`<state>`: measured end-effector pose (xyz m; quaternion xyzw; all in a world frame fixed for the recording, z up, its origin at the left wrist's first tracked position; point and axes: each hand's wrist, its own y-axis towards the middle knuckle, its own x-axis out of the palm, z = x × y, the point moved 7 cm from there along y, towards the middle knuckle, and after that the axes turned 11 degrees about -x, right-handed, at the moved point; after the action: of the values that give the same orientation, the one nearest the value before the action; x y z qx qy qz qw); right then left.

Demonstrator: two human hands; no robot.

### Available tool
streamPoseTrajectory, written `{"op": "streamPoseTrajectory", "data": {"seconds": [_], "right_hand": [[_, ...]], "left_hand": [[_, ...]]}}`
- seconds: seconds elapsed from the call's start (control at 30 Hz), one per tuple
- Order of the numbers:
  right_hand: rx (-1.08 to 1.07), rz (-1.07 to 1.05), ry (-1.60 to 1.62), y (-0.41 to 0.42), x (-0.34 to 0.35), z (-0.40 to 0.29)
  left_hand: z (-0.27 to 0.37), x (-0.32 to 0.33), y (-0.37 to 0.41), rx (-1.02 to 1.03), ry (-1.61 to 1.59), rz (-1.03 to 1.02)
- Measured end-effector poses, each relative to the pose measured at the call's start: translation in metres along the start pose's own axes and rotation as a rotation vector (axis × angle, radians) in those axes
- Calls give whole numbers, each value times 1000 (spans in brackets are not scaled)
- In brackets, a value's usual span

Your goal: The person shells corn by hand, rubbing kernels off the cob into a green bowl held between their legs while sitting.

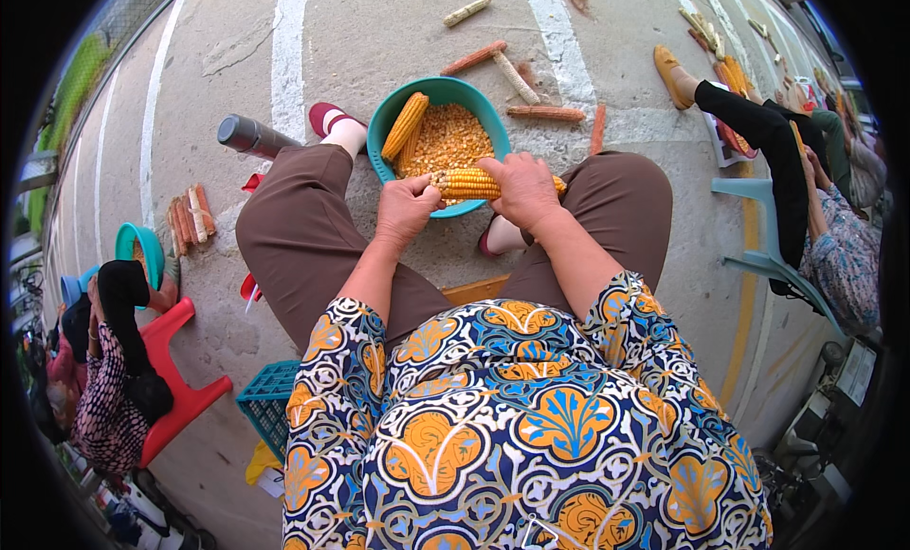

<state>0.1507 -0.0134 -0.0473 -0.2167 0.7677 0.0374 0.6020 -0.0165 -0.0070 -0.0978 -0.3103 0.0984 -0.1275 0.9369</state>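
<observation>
A dried yellow corn cob (466, 184) lies across the space between my hands, over the near rim of a teal plastic basin (380, 123). My right hand (522, 187) wraps around its right part. At the cob's left end, the fingers of my left hand (407, 207) pinch the tip, where the kernels look ragged. Loose corn kernels (455, 134) fill the bottom of the basin. Another full cob (406, 126) leans against the basin's left wall, with a further one partly hidden beneath it. The basin stands between my feet.
Several stripped cobs (546, 114) lie on the concrete beyond the basin. A dark bottle (256, 136) lies by my left foot. More bare cobs (190, 219) are bundled at left. Seated people flank me, near a red stool (167, 379) and a pale blue chair (764, 248). A teal crate (269, 401) stands behind left.
</observation>
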Motion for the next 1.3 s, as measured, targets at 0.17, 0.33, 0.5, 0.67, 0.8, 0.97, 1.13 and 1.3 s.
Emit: {"op": "streamPoseTrajectory", "data": {"seconds": [0.17, 0.33, 0.5, 0.67, 0.8, 0.97, 1.13, 1.3], "right_hand": [[19, 57, -51, 0, -1, 5], [18, 70, -57, 1, -1, 4], [26, 107, -26, 0, 0, 6], [26, 27, -20, -2, 4, 6], [36, -56, 25, -6, 11, 12], [59, -179, -2, -4, 17, 16], [97, -164, 88, -5, 8, 13], [100, -196, 242, -2, 8, 7]], "left_hand": [[-3, 6, 8, -4, 0, 43], [-7, 2, 7, -74, -173, 103], [-16, 3, 9, -162, -429, -1], [-15, 5, 4, -232, -446, -98], [-15, 7, 2, -227, -436, -100], [-14, 8, -1, -234, -446, -117], [-14, 4, 1, -222, -502, -108], [-10, -5, -1, -239, -527, -72]]}}
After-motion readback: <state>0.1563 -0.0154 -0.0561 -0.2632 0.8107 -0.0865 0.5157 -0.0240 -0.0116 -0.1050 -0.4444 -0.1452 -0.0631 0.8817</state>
